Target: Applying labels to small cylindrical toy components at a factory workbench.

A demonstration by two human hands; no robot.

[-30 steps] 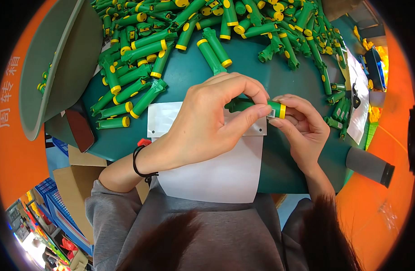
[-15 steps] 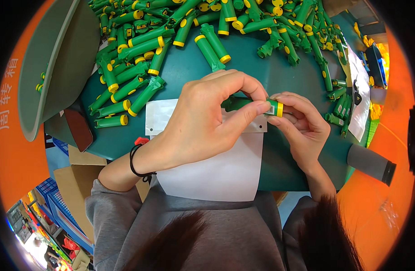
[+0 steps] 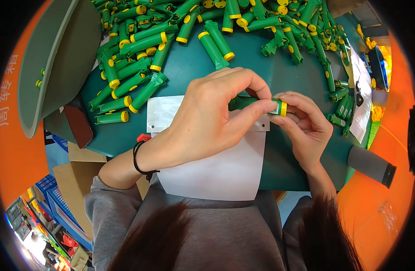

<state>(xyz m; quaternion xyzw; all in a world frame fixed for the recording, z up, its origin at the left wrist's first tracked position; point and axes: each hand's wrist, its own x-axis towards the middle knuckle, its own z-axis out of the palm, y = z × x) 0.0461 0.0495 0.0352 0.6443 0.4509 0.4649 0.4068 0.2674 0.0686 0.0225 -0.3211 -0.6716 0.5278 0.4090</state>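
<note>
A green plastic tube with a yellow end ring (image 3: pixel 283 109) is held level above the table, a small white printed label on its side close to the ring. My left hand (image 3: pixel 207 117) pinches it between thumb and fingers near the label and hides part of its length. The fingers and thumb of my right hand (image 3: pixel 310 124) grip the yellow-ringed end. Beneath my hands lies a white sheet (image 3: pixel 212 174) with a paler strip across its top, overhanging the table's near edge.
Many similar green tubes (image 3: pixel 146 44) with yellow ends are heaped across the far side of the green table (image 3: pixel 180 74). A large grey-green bin (image 3: pixel 58 67) leans in at left, beside a dark flat case (image 3: pixel 79 126). At right lies a grey cylinder (image 3: pixel 370 163).
Both hands and the tube have shifted very slightly to the right in the picture. The grip of each hand on the tube looks much the same.
</note>
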